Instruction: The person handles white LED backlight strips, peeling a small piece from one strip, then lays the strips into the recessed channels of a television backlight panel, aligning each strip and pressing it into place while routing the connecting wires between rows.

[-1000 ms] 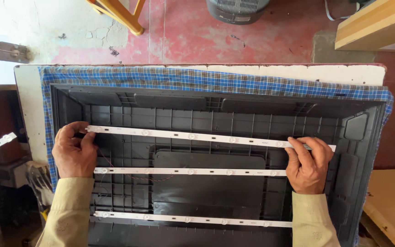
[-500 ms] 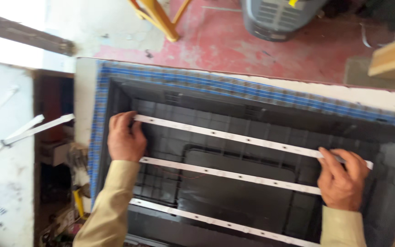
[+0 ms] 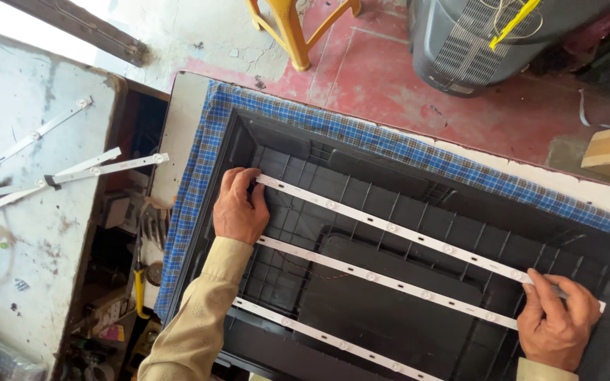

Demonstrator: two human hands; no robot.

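Off to the left, spare white strips (image 3: 93, 169) lie on the pale bench (image 3: 22, 127). Left hand (image 3: 238, 208) presses fingers flat on one end of the top LED strip (image 3: 404, 233), inside the black panel shell (image 3: 390, 317) on a blue checked cloth (image 3: 361, 134). Right hand (image 3: 555, 324) pinches its far end.

Black ribbed plastic back panel (image 3: 390, 310). Three white light strips on it, top one (image 3: 404, 233) with small pale round dots. Blue-and-white checked cloth (image 3: 361, 134) under the panel. Sleeves (image 3: 199, 317) khaki tan. Floor (image 3: 390, 77) red, worn, with pale grey-white patches. Stool legs (image 3: 294, 28) yellow. Side surface (image 3: 22, 233) dirty white, with more white strips (image 3: 100, 168). Grey ribbed appliance (image 3: 474, 42), yellow tie on top.
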